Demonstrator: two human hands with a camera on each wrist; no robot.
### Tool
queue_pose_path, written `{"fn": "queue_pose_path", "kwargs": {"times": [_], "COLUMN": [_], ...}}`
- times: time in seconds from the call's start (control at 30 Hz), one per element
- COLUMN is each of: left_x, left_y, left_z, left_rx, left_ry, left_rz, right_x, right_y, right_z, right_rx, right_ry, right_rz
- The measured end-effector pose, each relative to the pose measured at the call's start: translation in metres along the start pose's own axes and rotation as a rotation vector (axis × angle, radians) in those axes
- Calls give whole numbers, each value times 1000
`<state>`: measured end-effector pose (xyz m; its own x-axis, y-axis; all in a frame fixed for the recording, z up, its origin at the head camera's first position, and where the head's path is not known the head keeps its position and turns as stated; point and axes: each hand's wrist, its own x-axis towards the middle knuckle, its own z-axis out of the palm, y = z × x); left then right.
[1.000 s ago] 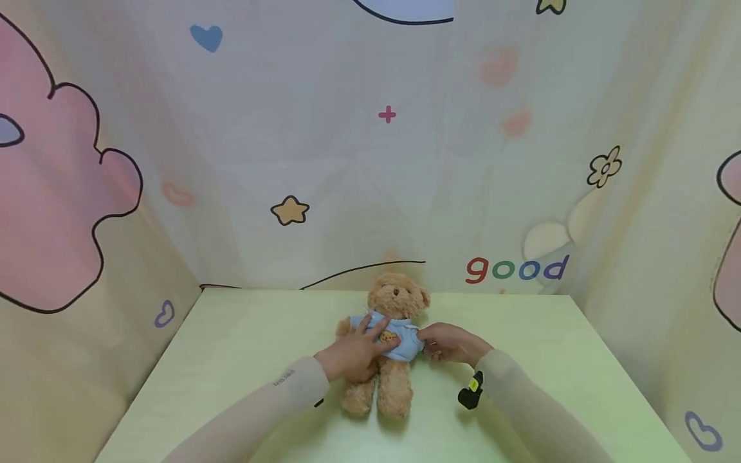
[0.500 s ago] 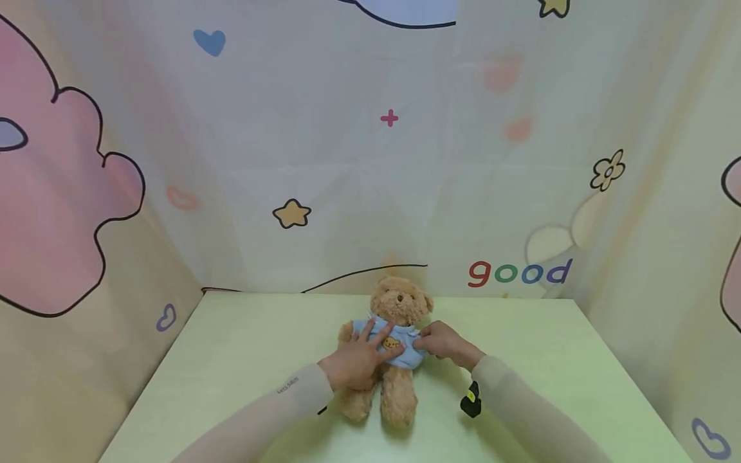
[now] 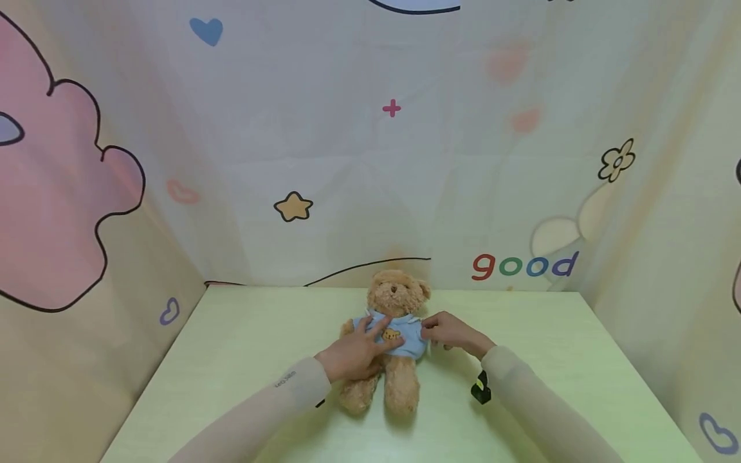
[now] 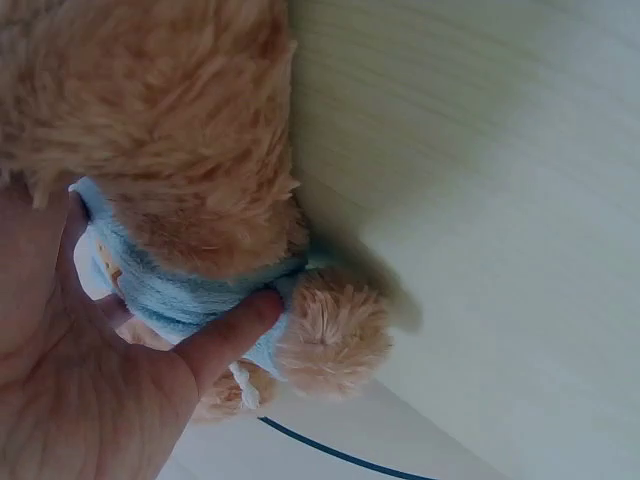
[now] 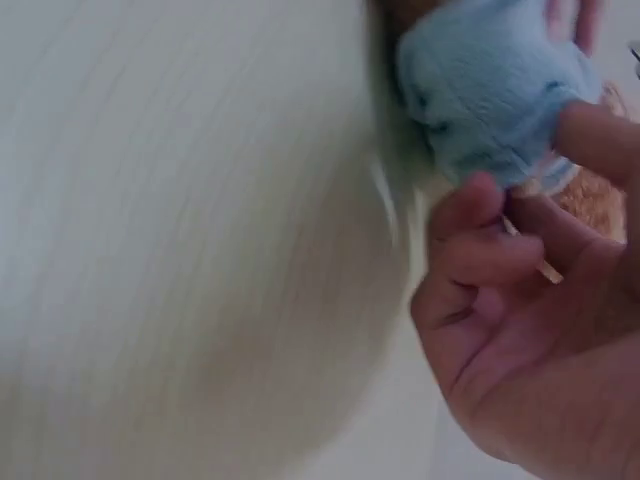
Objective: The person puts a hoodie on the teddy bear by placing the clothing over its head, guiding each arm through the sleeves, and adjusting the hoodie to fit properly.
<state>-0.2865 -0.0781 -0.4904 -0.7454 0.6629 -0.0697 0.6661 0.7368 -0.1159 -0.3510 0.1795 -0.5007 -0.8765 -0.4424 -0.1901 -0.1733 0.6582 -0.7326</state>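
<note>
A brown teddy bear (image 3: 399, 292) lies on its back in the head view, wearing a light blue hooded shirt (image 3: 408, 335) with a small bear face on its chest. Across the shirt, my left hand (image 3: 352, 357) presses with spread, mostly straight fingers. The left wrist view has one finger along the bear's side beside its furry paw (image 4: 335, 335). My right hand (image 3: 454, 333) pinches the shirt's sleeve (image 5: 490, 130) on the other side, its lower fingers curled in the right wrist view. No paw shows out of that sleeve.
The pale green table (image 3: 255, 347) runs back to a patterned curtain (image 3: 347, 141), close behind the bear's head. More curtain stands at both sides. A black and yellow wrist device (image 3: 480, 389) hangs at the right cuff.
My right hand has shifted outward from the shirt front to the sleeve's outer edge, uncovering more blue cloth. My left hand stays on the bear's chest. The head view has shifted slightly.
</note>
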Motion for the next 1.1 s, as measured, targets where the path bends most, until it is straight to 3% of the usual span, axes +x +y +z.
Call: {"fn": "queue_pose_path", "kwargs": {"times": [0.1,0.17,0.23,0.33,0.47,0.57,0.6,0.67,0.83,0.93,1.0,1.1], "left_x": [2,2,2,2,1,0,0,-1,-4,-4,-3,0], "left_y": [-1,1,5,10,10,8,8,7,3,1,1,5], "left_z": [2,2,0,-3,-8,-8,-7,-5,-3,-2,-1,1], "left_rx": [21,30,52,83,91,40,18,-22,-36,-18,4,43], "left_ry": [7,2,4,2,8,7,5,-4,-28,-24,-9,9], "left_rz": [-4,-5,-1,6,-3,-8,-5,2,-20,-36,-28,-6], "right_x": [1,1,1,-1,-5,-10,-11,-13,-11,-10,-9,-12], "right_y": [6,7,6,-2,-14,-16,-15,-11,-4,-6,-8,-11], "right_z": [1,3,3,1,0,1,2,4,10,13,13,11], "right_rx": [180,191,126,-125,-590,-787,-787,-674,-82,111,120,-32], "right_ry": [-72,-80,-53,40,223,315,318,261,-17,-81,-72,-4], "right_rz": [125,131,81,-67,-285,-381,-387,-354,-33,104,130,102]}}
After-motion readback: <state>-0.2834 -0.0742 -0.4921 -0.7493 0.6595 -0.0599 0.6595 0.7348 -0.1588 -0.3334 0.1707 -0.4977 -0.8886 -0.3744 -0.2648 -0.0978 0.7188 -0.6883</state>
